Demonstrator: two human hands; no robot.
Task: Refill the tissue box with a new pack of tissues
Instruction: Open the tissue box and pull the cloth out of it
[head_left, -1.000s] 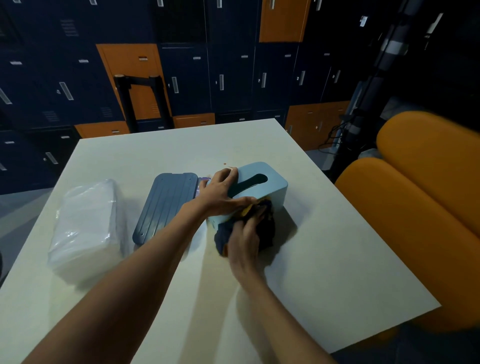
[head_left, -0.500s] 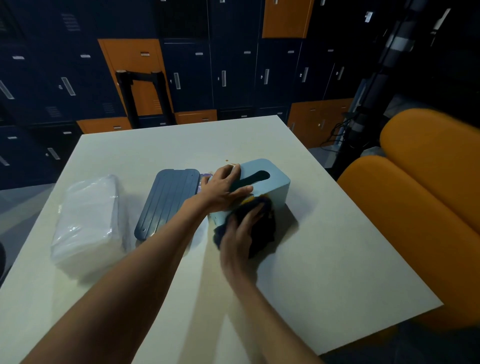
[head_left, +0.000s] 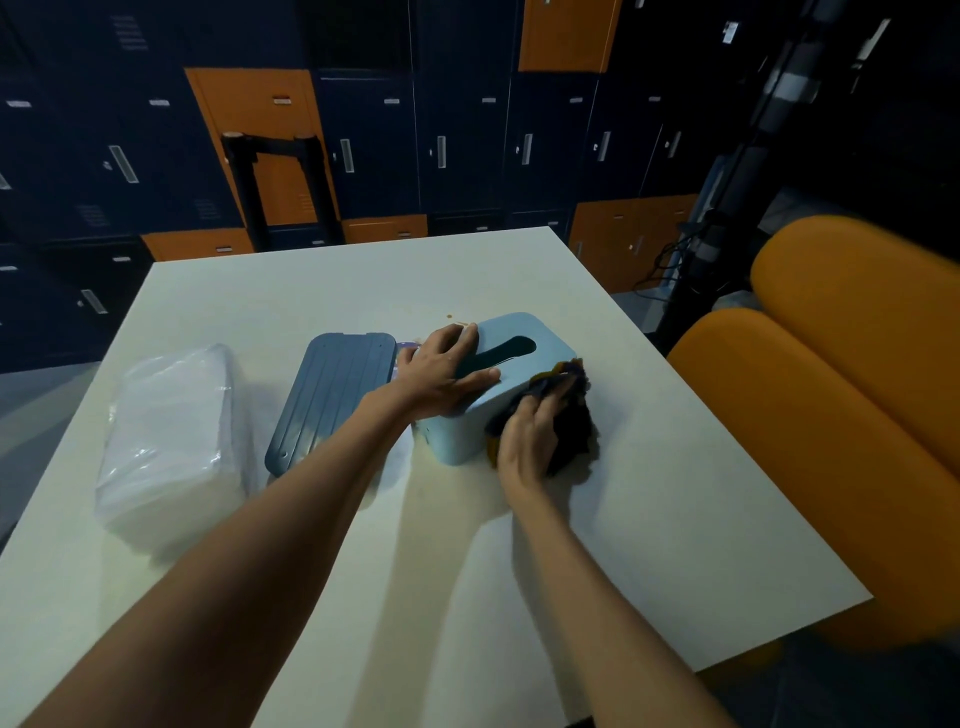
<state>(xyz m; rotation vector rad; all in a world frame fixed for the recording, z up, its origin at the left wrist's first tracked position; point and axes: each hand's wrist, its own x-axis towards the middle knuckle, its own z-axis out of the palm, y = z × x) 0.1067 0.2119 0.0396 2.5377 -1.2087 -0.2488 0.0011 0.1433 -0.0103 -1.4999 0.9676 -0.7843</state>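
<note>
A light blue tissue box (head_left: 514, 332) with an oval slot on top stands in the middle of the white table (head_left: 649, 493). My left hand (head_left: 441, 371) lies over its near left top, thumb along the slot edge, fingers wrapped on the box's left side. My right hand (head_left: 527, 439) presses a dark blue and yellow cloth (head_left: 571, 421) against the box's right front side. The dark blue ribbed base panel (head_left: 332, 395) of the box lies flat to its left. A clear-wrapped pack of white tissues (head_left: 166, 441) rests at the table's left.
Orange padded seats (head_left: 841, 389) sit close to the table's right edge. A black stand with cables (head_left: 727, 208) rises at the back right. Blue and orange lockers (head_left: 363, 130) fill the background, with a black trolley handle (head_left: 270, 150) behind the table.
My right hand has slid the cloth rightward and up along the box's front side. My left hand has stayed on the box.
</note>
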